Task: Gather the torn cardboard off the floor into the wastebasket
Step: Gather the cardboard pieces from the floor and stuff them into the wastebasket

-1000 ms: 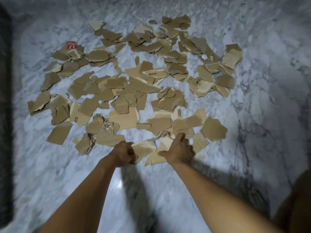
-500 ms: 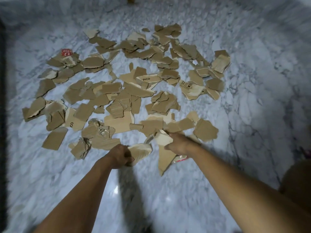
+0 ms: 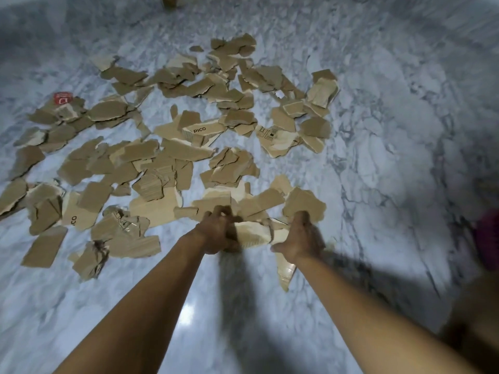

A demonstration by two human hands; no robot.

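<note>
The hands have drawn together: left hand (image 3: 218,230) and right hand (image 3: 299,238) both grip one bundle of torn cardboard (image 3: 253,234) between their fingers, a scrap (image 3: 286,271) dangling below the right ones. A first handful is up; scattered pieces (image 3: 172,157) remain beyond the fingertips, and the pink blur (image 3: 487,244) far right is perhaps the wastebasket.

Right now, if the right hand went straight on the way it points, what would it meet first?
Probably the ragged brown cardboard piece lying just beyond the right hand. The hand may be raised above it, so depth is unclear.
</note>
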